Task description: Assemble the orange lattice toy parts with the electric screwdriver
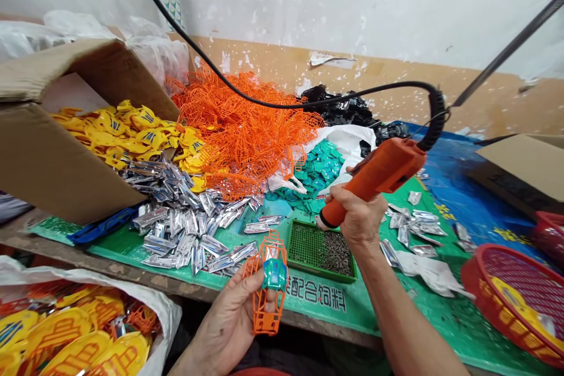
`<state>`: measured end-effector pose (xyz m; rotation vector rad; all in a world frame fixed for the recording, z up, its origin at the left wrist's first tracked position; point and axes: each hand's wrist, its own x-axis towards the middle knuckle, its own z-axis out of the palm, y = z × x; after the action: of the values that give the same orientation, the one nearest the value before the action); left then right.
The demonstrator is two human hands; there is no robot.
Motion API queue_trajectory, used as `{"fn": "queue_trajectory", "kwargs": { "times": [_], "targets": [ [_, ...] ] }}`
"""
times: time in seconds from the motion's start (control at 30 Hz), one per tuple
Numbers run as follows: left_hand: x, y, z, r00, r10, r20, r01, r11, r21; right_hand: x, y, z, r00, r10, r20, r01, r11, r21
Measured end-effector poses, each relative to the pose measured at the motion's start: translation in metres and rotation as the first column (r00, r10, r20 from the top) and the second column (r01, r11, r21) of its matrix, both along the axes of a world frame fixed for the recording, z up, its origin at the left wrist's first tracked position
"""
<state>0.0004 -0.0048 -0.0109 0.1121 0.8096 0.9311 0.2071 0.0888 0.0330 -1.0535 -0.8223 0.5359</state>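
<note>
Between its thumb and fingers, my left hand (235, 314) grips an orange plastic toy frame (267, 322) at the table's front edge. A shiny teal piece (275, 275) sits across the middle of that frame. My right hand (362, 215) is wrapped round an orange electric screwdriver (374, 176), whose cable rises from its back end. The tool's front end points down and left, over a green tray (296, 267) with small dark screws (338, 251) in its right part. The screwdriver's tip is hard to make out.
Silver parts (189, 232) lie in a heap left of the tray. Behind are orange frames (251, 123), yellow parts (145, 129) spilling from a cardboard box (57, 170), and teal pieces (324, 164). A black cable (259, 103) arches overhead. A red basket (506, 264) stands right; a filled sack (170, 314) sits lower left.
</note>
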Motion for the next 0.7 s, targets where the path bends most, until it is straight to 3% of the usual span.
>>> {"fn": "queue_trajectory", "kwargs": {
  "times": [0.7],
  "targets": [
    [0.0050, 0.0004, 0.0038, 0.999, 0.013, -0.039, -0.013, 1.000, 0.017, -0.0001, -0.0002, 0.0004, 1.000, 0.016, -0.012, -0.016, 1.000, 0.024]
  ]
}}
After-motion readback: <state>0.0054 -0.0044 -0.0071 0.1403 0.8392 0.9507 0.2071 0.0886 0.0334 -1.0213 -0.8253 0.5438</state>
